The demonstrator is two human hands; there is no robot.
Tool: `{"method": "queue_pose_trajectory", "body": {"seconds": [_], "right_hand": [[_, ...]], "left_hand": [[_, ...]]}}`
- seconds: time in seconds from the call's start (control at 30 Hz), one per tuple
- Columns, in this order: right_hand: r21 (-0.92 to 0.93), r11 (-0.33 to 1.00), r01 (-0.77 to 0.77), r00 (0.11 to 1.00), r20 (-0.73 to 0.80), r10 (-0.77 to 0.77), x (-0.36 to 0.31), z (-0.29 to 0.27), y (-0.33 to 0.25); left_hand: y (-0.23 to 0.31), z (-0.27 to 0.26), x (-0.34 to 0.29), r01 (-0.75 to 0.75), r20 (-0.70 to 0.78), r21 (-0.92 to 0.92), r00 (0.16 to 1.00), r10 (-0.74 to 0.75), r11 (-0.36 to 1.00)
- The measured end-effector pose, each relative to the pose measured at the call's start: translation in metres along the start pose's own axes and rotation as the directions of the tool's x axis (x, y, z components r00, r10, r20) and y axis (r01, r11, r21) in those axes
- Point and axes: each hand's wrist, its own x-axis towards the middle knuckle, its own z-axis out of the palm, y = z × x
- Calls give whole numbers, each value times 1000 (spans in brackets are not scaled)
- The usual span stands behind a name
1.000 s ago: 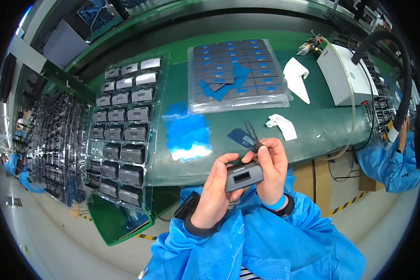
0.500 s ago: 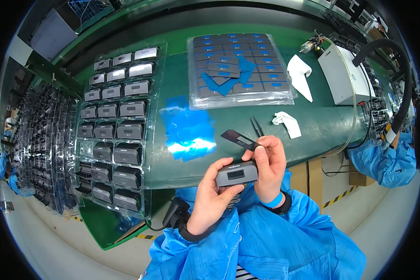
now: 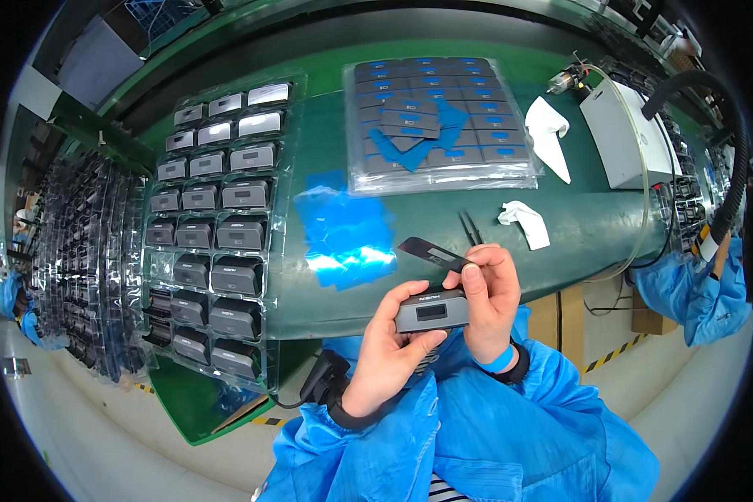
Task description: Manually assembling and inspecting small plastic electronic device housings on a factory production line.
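Observation:
My left hand [image 3: 385, 360] is closed around the left side of a small grey box-shaped device [image 3: 418, 315] with a dark rectangular window in its front. Between the thumb and fingers of my right hand [image 3: 491, 301] is a thin dark panel [image 3: 433, 253] with a lighter rectangular area in it. The panel slants above the device, apart from it, its far end pointing up and left. My right fingertips are close to the device's right end; whether they touch it I cannot tell. Dark tweezers [image 3: 470, 227] lie on the table just beyond my right hand.
A clear tray [image 3: 274, 251] of grey devices stands at left, beside stacked trays [image 3: 84, 268]. Farther back, a clear-wrapped tray [image 3: 443, 182] holds dark panels. Blue film [image 3: 347, 238], white cloths [image 3: 548, 138] and a white box [image 3: 615, 138] with hoses lie around. Another person's blue sleeve [image 3: 694, 293] shows at right.
The whole view has shifted slightly, so the table's things sit a little farther right. The dark panel is tilted a little differently above the device. Both hands keep their holds.

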Motion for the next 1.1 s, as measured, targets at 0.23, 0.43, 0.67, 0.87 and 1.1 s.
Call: {"method": "queue_pose_trajectory", "body": {"seconds": [0.23, 0.43, 0.67, 0.87, 1.1], "right_hand": [[-67, 996, 63, 992, -105, -69, 7, -6, -9], [-40, 978, 205, 971, -120, -209, 7, -25, -42], [40, 968, 249, 960, 122, -252, -8, -27, -42], [110, 922, -371, 885, 343, 315, -16, -5, -47], [77, 821, -566, 760, 435, 483, -11, 10, -45]], "left_hand": [[-6, -6, 0, -97, -65, 40, 993, 100, 994], [-7, -7, 2, -239, -178, 86, 951, 251, 967], [-8, -8, 10, -295, -273, 58, 914, 299, 954], [-3, -2, 12, -343, -335, 302, 835, 436, 889], [-3, 5, 16, -424, -325, 318, 792, 517, 848]]}}
